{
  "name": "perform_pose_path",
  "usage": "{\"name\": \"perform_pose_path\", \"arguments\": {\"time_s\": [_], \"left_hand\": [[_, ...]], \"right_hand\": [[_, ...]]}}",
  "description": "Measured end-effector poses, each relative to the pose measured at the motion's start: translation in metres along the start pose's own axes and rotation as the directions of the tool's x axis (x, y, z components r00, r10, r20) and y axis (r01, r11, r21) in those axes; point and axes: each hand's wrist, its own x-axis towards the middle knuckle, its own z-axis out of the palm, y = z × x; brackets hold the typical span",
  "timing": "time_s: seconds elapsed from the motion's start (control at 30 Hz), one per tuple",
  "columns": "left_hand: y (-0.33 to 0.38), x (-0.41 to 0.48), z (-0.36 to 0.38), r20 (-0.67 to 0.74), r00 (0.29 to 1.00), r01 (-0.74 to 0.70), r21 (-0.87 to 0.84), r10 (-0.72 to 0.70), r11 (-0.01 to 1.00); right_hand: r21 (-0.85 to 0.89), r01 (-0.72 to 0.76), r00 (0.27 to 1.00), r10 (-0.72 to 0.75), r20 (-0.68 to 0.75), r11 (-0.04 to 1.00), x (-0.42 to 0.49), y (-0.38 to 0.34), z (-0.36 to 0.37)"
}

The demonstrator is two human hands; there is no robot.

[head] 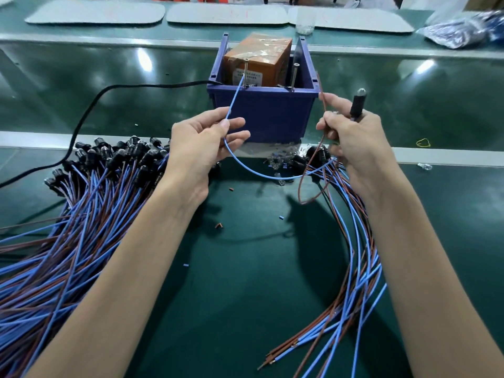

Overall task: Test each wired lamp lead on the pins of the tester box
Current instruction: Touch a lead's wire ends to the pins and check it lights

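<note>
The tester box [261,110] is a blue bin holding an orange block [256,61], with two upright metal pins, a left pin [246,73] and a right pin [295,76]. My left hand [207,140] pinches a blue wire [234,100] whose tip touches the left pin. My right hand [351,135] grips a black lamp holder [356,105] with a clear bulb on top and pinches the brown wire [323,105], whose end points up beside the box's right wall, apart from the right pin. The blue wire loops low between both hands.
A large heap of blue and brown wired lamps [90,186] lies at the left, a smaller bundle [354,241] at the right. A black cable [90,113] runs left from the box. Loose bulbs [278,162] lie before the box. Grey mats [226,13] sit at the back.
</note>
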Motion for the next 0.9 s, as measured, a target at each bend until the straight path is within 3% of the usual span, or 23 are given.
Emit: {"name": "perform_pose_path", "arguments": {"time_s": [0.33,0.9], "left_hand": [[0.0018,-0.0009,-0.0012,-0.001,1.000,-0.001,0.031,0.001,1.000],[0.0035,-0.0035,0.0005,0.008,1.000,0.010,0.100,-0.011,0.995]], "right_hand": [[-0.064,0.023,0.982,-0.010,0.191,0.998,-0.0027,0.0050,0.0075],[-0.086,0.057,0.970,-0.034,0.242,0.995,-0.0032,0.0022,0.0042]]}}
